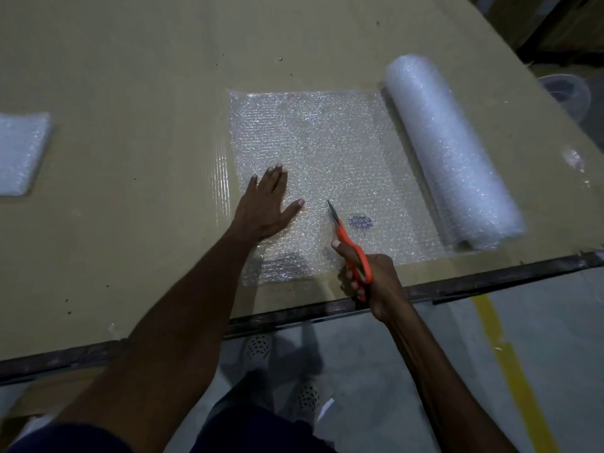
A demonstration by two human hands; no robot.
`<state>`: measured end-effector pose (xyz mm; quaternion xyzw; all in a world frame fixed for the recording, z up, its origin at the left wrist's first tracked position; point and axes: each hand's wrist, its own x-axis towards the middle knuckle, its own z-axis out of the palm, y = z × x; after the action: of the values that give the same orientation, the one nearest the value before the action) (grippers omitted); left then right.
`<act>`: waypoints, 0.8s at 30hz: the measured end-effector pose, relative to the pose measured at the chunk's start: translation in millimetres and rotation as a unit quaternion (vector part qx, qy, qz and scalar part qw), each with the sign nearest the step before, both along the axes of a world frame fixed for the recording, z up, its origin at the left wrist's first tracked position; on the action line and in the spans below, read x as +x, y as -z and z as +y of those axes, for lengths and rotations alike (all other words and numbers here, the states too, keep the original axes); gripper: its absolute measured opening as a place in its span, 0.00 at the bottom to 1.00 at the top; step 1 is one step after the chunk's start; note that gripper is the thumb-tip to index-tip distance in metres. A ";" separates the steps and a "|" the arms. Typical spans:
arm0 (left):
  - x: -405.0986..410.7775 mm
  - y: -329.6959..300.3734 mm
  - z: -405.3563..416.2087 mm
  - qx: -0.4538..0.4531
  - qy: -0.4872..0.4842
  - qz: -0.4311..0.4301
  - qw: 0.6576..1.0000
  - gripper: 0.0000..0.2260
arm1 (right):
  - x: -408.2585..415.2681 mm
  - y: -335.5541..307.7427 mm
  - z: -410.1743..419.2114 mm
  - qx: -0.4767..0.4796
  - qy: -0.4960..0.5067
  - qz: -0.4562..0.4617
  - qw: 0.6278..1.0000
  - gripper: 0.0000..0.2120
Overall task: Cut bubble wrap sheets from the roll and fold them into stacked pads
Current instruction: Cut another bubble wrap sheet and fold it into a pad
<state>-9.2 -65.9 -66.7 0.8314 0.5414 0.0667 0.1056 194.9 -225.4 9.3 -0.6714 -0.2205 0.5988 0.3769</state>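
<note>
Both arms are bare from the hands up to near the shoulders. The left hand (266,204) and the right hand (376,279) wear no gloves, rings or watch. Dark blue cloth (255,429) shows at the bottom, likely shorts. The shoes (258,349) are white, with many small dark holes on top.

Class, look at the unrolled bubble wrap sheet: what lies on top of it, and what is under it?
On the sheet the left hand presses flat and the scissors, gripped by the right hand, cut. The table shows through beneath; under the palm is hidden.
</note>
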 end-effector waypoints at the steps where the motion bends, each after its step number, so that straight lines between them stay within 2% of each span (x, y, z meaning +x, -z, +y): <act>1: 0.1 2.1 -1.4 0.000 -0.001 -0.010 1.000 0.39 | -0.6 2.1 1.1 0.002 0.001 0.002 1.000 0.19; 24: -0.5 3.8 -0.8 -0.012 0.001 -0.035 0.999 0.37 | -6.9 -1.6 24.6 -0.002 0.028 -0.002 1.000 0.19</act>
<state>-9.7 -66.8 -70.5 0.8281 0.5369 0.0895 0.1342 188.0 -200.7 11.0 -0.6791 -0.2007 0.5875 0.3917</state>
